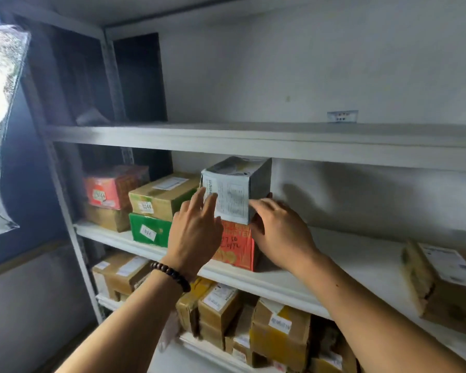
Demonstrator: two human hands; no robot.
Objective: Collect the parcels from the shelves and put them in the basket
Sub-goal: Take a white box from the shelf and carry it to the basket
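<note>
A grey-wrapped parcel (237,188) with a printed label stands on top of a red box (238,247) on the middle shelf (334,267). My left hand (197,230), with a bead bracelet on its wrist, touches the parcel's front left side with straight fingers. On the parcel's lower right corner rests my right hand (277,232), its thumb reaching round the right side. The parcel sits on the red box between both hands. No basket is in view.
Left of the hands are a brown box (162,195) on a green box (150,232) and a red parcel (111,191). A brown box (444,284) lies at the right. Several boxes fill the lower shelf (256,321). The upper shelf (253,135) hangs just above.
</note>
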